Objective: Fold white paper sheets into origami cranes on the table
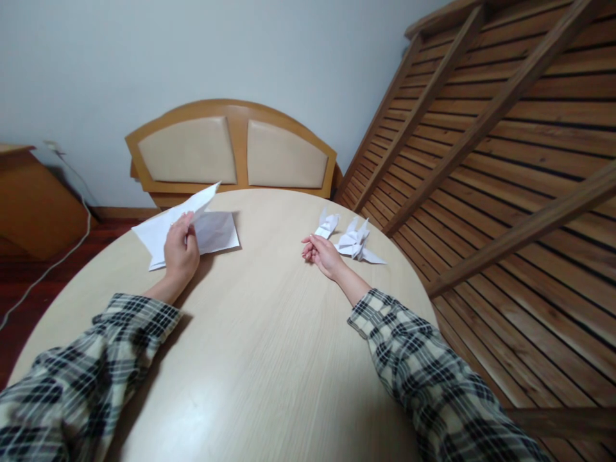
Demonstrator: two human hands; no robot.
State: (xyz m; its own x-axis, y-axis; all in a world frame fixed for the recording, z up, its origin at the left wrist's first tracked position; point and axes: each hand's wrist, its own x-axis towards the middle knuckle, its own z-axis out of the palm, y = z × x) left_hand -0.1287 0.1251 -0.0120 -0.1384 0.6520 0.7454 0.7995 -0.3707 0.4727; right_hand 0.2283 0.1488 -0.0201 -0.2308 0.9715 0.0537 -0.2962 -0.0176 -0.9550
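Over the far left of a round, pale wood-grain table (279, 333), a person's left hand (182, 249) holds loose, flat white paper sheets (216, 231), one edge lifted. The right hand (323, 255), fingers loosely curled, rests near pointed, folded white paper figures (355, 242) toward the table's right edge; whether it grips anything, I cannot tell.

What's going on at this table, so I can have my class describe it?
A person in black-and-cream plaid sleeves works at a round, pale wood-grain table. The left hand holds thin white paper, partly raised. The right hand, loosely curled, is close beside angular, folded white paper figures lying on the table; whether it touches them is unclear.
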